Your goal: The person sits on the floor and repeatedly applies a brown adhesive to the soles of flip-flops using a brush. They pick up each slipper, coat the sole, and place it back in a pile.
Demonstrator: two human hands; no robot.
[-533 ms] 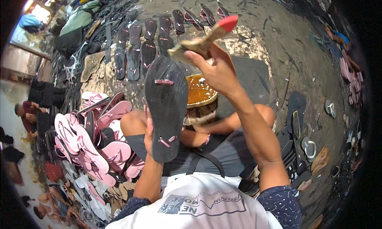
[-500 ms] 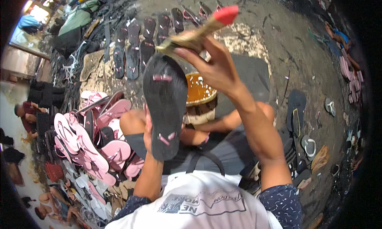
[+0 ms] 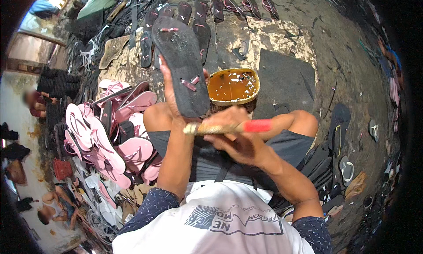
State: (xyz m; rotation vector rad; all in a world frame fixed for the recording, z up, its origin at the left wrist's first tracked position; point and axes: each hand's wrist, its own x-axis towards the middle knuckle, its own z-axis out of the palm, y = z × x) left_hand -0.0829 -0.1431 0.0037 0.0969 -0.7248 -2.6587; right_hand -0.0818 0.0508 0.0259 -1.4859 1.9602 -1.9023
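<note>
A black flip-flop (image 3: 181, 64) is held up with its underside facing me, toe end away, pink strap ends showing through the sole. My left hand (image 3: 171, 94) grips it along the left edge, and a fingertip shows at its right edge. Just below the heel end, my right hand (image 3: 240, 139) is closed around a brush (image 3: 211, 128) with a red-tipped handle. The bristle end points left, close to my left wrist; blur hides whether it touches the sole. Beyond my right hand, a cut-open container (image 3: 235, 103) holds shiny amber liquid.
Pink flip-flops (image 3: 103, 143) are heaped at my left. Black soles (image 3: 216, 8) lie in rows at the far side. A dark mat (image 3: 286, 77) lies right of the container. Loose sandals (image 3: 346, 169) are on the right floor. Two people (image 3: 37, 103) sit far left.
My right hand has brought the brush from beyond the toe end back toward me, to the heel end. The flip-flop has moved farther from my body and tilts left at its toe.
</note>
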